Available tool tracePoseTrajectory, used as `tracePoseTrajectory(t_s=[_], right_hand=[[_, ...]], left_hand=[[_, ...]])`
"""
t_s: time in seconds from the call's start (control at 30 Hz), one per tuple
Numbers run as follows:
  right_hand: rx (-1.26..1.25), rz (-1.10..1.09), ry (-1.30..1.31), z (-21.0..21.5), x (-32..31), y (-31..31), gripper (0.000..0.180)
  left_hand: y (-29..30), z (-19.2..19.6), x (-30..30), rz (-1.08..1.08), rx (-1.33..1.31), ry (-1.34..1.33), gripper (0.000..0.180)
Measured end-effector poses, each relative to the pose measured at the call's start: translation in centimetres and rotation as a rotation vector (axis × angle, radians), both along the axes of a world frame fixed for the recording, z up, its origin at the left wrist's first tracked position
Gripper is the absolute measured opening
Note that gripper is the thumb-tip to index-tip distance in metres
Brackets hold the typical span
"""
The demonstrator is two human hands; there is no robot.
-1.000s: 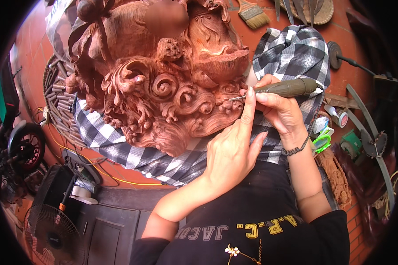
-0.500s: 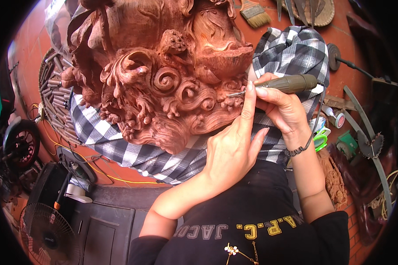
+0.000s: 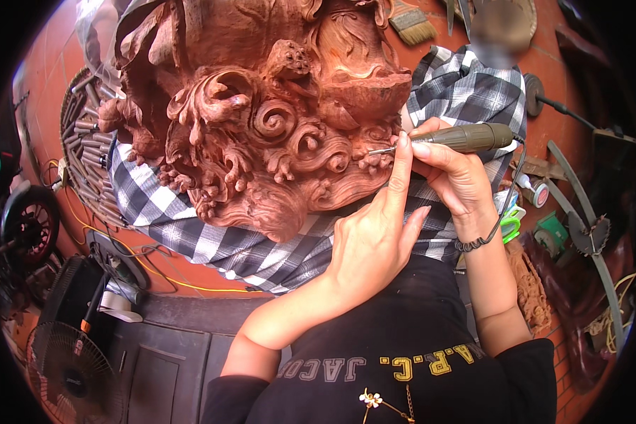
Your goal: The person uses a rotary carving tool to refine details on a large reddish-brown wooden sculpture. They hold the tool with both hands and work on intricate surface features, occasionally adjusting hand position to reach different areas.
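A reddish-brown wood carving [image 3: 275, 124], full of scrolls, curls and folds, rests on a black-and-white checked cloth [image 3: 191, 226] in front of me. Between its fingers and thumb, my right hand [image 3: 454, 173] grips an olive-green rotary carving handpiece [image 3: 477, 137]. The tool's thin metal bit points left and reaches the small curls at the carving's lower right. My left hand [image 3: 371, 237] lies close beside it, index finger stretched up against the bit end of the tool and thumb spread apart. Its other fingers are partly hidden underneath. A dark coiled cord hangs by my right wrist.
A round basket of many carving tools [image 3: 88, 155] stands at the left, near a yellow cable [image 3: 155, 267] and a fan [image 3: 74, 378]. A brush [image 3: 413, 25] lies at the top. Green-handled scissors [image 3: 512, 222], a small bottle [image 3: 537, 191] and metal strips [image 3: 601, 283] are at the right.
The carving sits slightly farther right and higher in view. Both hands and the handpiece keep nearly the same pose. A blurred patch now covers part of the woven tray at the top right.
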State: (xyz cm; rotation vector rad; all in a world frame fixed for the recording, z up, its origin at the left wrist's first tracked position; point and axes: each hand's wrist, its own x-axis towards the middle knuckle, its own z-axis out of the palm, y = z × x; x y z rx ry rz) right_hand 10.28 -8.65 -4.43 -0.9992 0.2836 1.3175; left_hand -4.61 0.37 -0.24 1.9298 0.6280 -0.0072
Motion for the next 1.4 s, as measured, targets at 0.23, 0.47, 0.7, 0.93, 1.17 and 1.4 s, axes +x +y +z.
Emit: tracePoseTrajectory(t_s=[0.23, 0.47, 0.7, 0.93, 1.17, 1.4], right_hand=[[-0.027, -0.063, -0.004, 0.5, -0.5, 0.3, 0.018], [-0.045, -0.021, -0.071, 0.7, -0.4, 0.4, 0.018], [-0.081, -0.073, -0.11, 1.4, -0.8, 0.8, 0.019], [-0.136, -0.006, -0.205, 1.9, -0.3, 0.8, 0.021], [-0.121, 0.048, -0.535, 4.9, 0.6, 1.2, 0.023], [0.17, 0.206, -0.866, 2.7, 2.7, 1.1, 0.021]], left_hand=[[0.2, 0.0, 0.3, -0.004, -0.007, 0.003, 0.095], [0.1, 0.0, -0.1, 0.005, -0.026, 0.0, 0.095], [0.3, 0.1, 0.1, 0.02, -0.05, -0.01, 0.095], [0.2, 0.2, -0.1, 0.028, -0.083, -0.03, 0.095], [0.6, 0.8, 0.0, 0.015, -0.092, -0.123, 0.091], [0.6, 0.3, -0.4, 0.016, -0.1, -0.164, 0.089]])
